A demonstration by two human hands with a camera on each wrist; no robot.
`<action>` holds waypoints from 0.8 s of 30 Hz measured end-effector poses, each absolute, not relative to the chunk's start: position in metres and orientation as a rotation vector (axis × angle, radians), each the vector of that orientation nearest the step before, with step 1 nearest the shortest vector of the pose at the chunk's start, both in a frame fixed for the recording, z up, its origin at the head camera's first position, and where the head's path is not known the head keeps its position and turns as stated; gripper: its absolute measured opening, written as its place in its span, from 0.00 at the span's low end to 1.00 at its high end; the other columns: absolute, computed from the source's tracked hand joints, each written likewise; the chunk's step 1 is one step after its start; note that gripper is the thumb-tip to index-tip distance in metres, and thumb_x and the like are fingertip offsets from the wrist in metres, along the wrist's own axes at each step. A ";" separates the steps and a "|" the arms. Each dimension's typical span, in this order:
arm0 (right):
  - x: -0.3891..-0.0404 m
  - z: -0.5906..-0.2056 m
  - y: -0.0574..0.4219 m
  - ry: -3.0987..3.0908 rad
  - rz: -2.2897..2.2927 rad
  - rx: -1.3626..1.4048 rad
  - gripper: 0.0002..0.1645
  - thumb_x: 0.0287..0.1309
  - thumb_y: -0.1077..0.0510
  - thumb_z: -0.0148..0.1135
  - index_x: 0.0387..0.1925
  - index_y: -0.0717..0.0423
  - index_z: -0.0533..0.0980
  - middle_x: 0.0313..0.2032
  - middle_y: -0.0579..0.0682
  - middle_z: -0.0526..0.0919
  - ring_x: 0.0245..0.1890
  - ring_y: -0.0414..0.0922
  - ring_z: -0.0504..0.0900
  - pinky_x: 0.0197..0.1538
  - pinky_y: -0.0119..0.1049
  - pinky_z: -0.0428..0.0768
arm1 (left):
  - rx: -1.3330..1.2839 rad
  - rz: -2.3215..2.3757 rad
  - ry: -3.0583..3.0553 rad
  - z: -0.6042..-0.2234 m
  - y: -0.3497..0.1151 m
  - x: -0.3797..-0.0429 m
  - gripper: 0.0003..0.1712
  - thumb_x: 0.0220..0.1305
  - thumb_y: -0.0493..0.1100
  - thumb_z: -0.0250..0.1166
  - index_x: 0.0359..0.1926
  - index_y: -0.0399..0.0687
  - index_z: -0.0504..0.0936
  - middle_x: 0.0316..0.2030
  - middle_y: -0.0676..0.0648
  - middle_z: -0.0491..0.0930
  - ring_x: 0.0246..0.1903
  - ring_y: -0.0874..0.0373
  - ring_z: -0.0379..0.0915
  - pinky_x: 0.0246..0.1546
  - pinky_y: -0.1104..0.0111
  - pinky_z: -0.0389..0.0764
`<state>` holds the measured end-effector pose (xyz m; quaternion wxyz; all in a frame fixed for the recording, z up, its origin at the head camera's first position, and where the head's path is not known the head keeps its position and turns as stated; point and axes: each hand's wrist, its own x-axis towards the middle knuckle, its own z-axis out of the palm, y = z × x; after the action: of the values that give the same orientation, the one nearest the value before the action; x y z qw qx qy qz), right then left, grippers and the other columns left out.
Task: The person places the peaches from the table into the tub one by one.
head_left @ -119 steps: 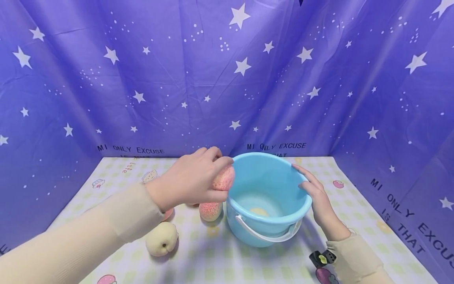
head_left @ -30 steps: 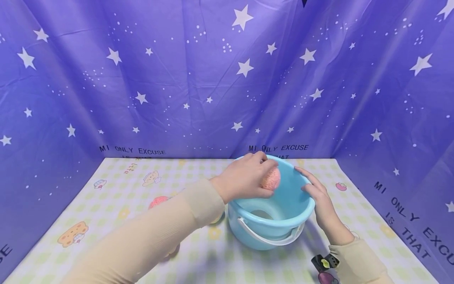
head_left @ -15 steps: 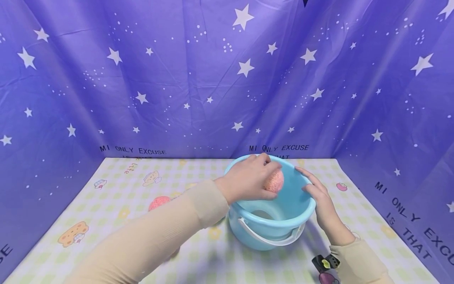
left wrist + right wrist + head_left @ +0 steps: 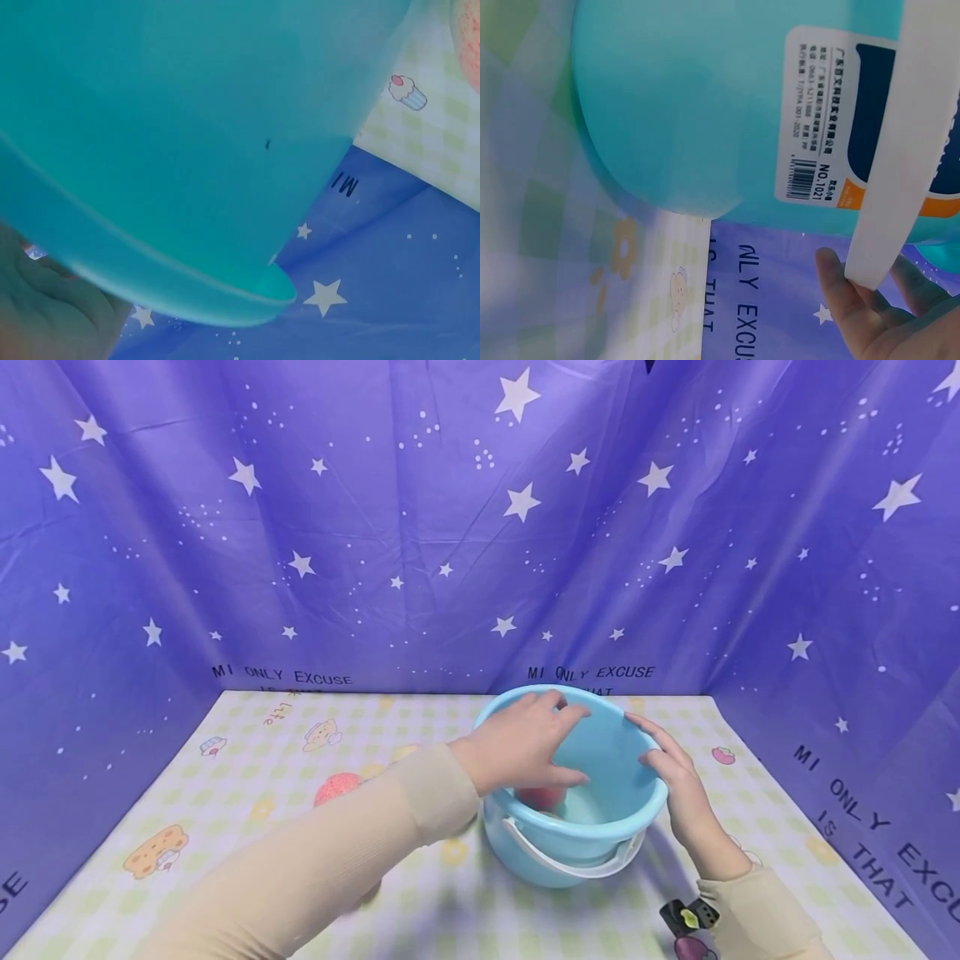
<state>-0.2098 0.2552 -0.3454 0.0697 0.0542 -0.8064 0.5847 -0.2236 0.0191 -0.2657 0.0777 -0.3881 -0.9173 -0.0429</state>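
Note:
My left hand [image 4: 525, 743] is over the near left rim of a light blue bucket [image 4: 573, 860], its fingers and thumb spread apart with nothing between them. Below it, inside the bucket, lies a pink peach [image 4: 542, 797], partly covered by the hand and rim. At the bucket's right side my right hand [image 4: 678, 785] holds the rim, the thumb towards the inside; the right wrist view has its fingers [image 4: 840, 292] behind the white handle [image 4: 900, 172]. Another pink speckled peach [image 4: 337, 787] sits on the table, partly behind my left sleeve.
A checked cloth with printed pictures covers the table [image 4: 247, 752]. Purple star-patterned curtains [image 4: 420, 527] stand at the back and both sides. A cream fruit [image 4: 371, 893] is almost wholly hidden under my left forearm. A black device [image 4: 688, 914] sits by my right wrist.
My left hand carried a pink peach from the left over the bucket and has let go of it; the peach is now down inside. The right hand has stayed at the rim.

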 end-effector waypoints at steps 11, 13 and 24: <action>-0.210 -0.344 0.254 -2.419 1.755 0.162 0.38 0.60 0.63 0.41 0.73 0.49 0.62 0.72 0.51 0.60 0.53 0.31 0.70 0.47 0.24 0.74 | -1.109 -0.162 -2.792 -0.255 0.007 -0.222 0.44 0.59 0.67 0.65 0.72 0.58 0.64 0.63 0.46 0.70 0.57 0.52 0.70 0.55 0.63 0.78; -0.210 -0.344 0.255 -2.423 1.756 0.161 0.38 0.60 0.63 0.41 0.73 0.49 0.62 0.73 0.51 0.59 0.54 0.32 0.69 0.48 0.23 0.73 | -1.099 -0.163 -2.796 -0.252 0.004 -0.221 0.44 0.60 0.67 0.65 0.72 0.58 0.64 0.64 0.46 0.69 0.58 0.51 0.69 0.57 0.62 0.77; -0.209 -0.341 0.256 -2.449 1.750 0.126 0.40 0.56 0.64 0.41 0.74 0.49 0.61 0.73 0.51 0.59 0.53 0.34 0.69 0.47 0.24 0.73 | -1.053 -0.219 -2.775 -0.243 -0.019 -0.220 0.44 0.60 0.66 0.65 0.71 0.54 0.66 0.62 0.45 0.71 0.58 0.49 0.69 0.61 0.60 0.74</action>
<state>-0.2088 0.2558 -0.3411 0.0646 0.0417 -0.8112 0.5797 -0.2199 -0.0191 -0.2432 0.0824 -0.3526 -0.9293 -0.0733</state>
